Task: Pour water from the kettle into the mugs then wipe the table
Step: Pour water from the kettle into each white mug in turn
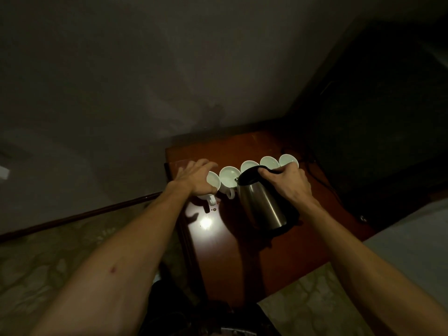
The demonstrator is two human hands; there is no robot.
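Observation:
Several white mugs stand in a row on the dark red wooden table (242, 251). My right hand (289, 181) grips the black handle of the steel kettle (263, 204), which is tilted with its spout over the second mug from the left (228, 179). My left hand (196, 177) rests against the leftmost mug (213, 181), fingers curved around its far side. The other mugs (269, 162) stand behind the kettle, partly hidden by it and by my right hand.
A black cable (312, 166) runs along the table's right back. A wall rises just behind the table, and a dark cabinet (388, 117) stands to the right. A few small drops (214, 209) lie on the tabletop near the leftmost mug. Patterned floor lies below.

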